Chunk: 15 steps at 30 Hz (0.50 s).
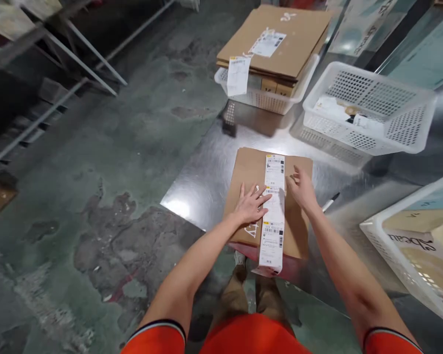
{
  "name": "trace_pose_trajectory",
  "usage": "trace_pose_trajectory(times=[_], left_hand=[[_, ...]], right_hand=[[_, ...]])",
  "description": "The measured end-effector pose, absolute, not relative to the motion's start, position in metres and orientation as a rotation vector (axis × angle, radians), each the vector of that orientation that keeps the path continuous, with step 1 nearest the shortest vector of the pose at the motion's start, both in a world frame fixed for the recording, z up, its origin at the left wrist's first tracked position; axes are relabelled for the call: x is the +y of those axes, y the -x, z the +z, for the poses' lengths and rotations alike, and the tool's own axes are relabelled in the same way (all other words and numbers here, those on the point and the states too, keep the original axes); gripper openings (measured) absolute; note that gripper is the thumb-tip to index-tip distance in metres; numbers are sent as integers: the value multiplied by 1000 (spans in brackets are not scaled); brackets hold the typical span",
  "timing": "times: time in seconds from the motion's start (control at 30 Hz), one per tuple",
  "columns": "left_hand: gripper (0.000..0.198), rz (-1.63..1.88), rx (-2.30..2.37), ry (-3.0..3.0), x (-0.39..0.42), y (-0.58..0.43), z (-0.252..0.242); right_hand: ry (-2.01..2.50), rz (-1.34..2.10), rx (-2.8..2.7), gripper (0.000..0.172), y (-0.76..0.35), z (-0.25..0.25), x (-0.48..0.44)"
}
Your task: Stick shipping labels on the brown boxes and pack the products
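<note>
A flat brown cardboard piece (299,241) lies on the metal table before me, with white lettering partly covered. Down its middle runs a strip of white printed labels (272,246), its lower end hanging past the cardboard's near edge. My left hand (250,204) is spread flat on the cardboard, fingertips touching the strip's left side. Just right of the strip, my right hand (300,187) has its fingers curled, thumb and index close together; whatever they might hold is too small to make out. A black and white marker (331,201) lies right of the cardboard.
At the back, a white basket (269,102) bears stacked flat cardboard (302,29) with labels on it. Another white basket (369,137) holds papers. A white crate (376,231) with packaged goods stands at the right. The metal table's (203,182) left edge borders the concrete floor.
</note>
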<state>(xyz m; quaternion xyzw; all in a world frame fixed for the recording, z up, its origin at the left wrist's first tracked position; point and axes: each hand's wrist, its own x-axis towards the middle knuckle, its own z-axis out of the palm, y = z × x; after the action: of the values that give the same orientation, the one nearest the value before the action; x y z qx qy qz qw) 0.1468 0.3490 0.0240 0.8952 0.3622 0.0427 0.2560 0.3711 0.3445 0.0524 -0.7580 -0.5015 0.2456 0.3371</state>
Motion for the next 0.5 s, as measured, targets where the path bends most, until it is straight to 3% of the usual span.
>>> trace_pose_trajectory(times=[0.13, 0.27, 0.33, 0.5], left_hand=[[56, 45, 1012, -2414, 342, -147, 33], [52, 56, 1069, -2358, 337, -150, 37], [45, 90, 1119, -2322, 334, -154, 38], [28, 222, 1272, -2249, 330, -167, 35]], right_hand=[[2044, 1040, -980, 55, -349, 62, 407], [2039, 1086, -1238, 22, -349, 64, 403], [1988, 1103, -1333, 14, -348, 65, 391], [1914, 1294, -971, 19, -345, 67, 373]])
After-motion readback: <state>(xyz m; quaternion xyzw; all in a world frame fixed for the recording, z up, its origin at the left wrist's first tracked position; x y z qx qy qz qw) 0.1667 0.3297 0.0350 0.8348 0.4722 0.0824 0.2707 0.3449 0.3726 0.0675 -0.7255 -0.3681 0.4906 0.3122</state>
